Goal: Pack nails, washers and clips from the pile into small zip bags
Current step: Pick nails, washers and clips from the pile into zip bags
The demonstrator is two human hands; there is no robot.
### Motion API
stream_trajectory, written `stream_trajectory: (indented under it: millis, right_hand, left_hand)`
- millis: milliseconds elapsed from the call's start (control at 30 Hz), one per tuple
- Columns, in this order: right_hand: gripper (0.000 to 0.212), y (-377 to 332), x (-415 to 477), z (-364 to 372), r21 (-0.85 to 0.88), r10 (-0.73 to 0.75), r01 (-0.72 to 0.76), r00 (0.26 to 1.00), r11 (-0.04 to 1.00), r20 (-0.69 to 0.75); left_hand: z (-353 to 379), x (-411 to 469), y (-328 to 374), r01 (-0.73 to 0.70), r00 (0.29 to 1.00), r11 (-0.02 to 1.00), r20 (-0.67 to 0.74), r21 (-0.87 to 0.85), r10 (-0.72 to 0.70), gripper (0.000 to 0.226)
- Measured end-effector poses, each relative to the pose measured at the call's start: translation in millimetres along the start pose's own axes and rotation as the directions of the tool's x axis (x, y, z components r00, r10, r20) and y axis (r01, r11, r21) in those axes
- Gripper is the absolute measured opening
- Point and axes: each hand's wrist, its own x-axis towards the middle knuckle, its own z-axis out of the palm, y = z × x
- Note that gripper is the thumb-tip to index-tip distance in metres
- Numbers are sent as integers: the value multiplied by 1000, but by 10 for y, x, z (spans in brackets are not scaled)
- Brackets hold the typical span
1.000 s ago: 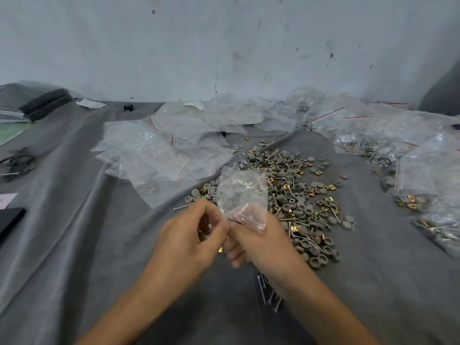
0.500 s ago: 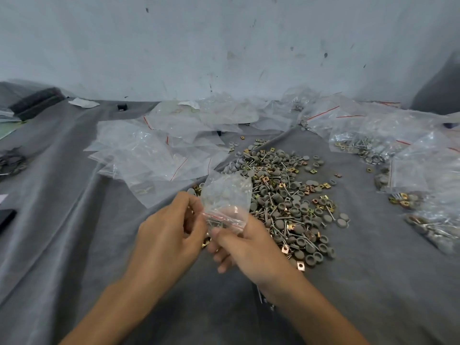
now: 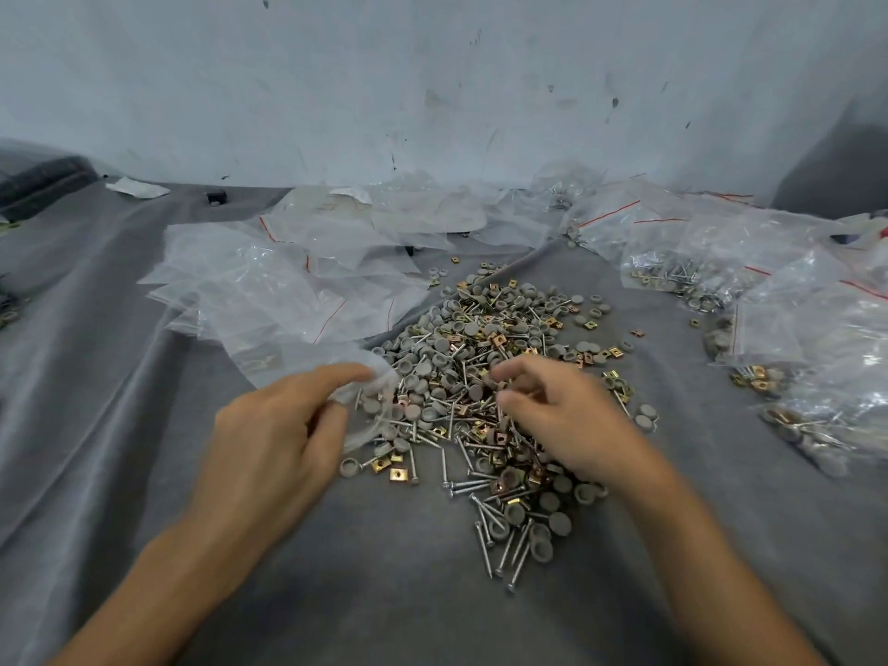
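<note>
Two hands at the pile point(image 3: 480, 358): left grip point(image 3: 283, 425) pinches a zip bag point(image 3: 371, 414) at the pile's edge, we judge for short drops; right grip point(image 3: 552, 415) curls over it, hold untellable.

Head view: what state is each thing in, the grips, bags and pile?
pile: loose mixed parts, unpacked.
small zip bag: clear, at pile's left edge; contents unclear.
left-hand grip: pinches small zip bag, blurred.
right-hand grip: fingers curled on pile; hold unclear.
empty bags: flat, heaped left of pile.
filled bags: hold parts, lying at right.
</note>
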Motion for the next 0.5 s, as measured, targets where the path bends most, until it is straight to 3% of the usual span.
stream_trajectory:
  millis: [67, 167, 300, 500]
  right_hand:
    - [25, 207, 97, -127, -162, 102, -111, 993, 981, -65]
    - [31, 397, 194, -210, -296, 185, -191, 981, 936, -49]
    - [38, 355, 232, -170, -418, 184, -161, 983, 894, 17]
    - [17, 329, 203, -123, -428, 145, -139, 989, 893, -19]
  left_hand:
    - [32, -3, 13, 6, 999, 1000, 34, 5, -7, 32]
    - [84, -5, 23, 53, 995, 999, 86, -11, -51, 33]
    - [155, -17, 52, 78, 984, 997, 163, -16, -75, 27]
    - [201, -57, 53, 86, 974, 995, 213, -54, -73, 22]
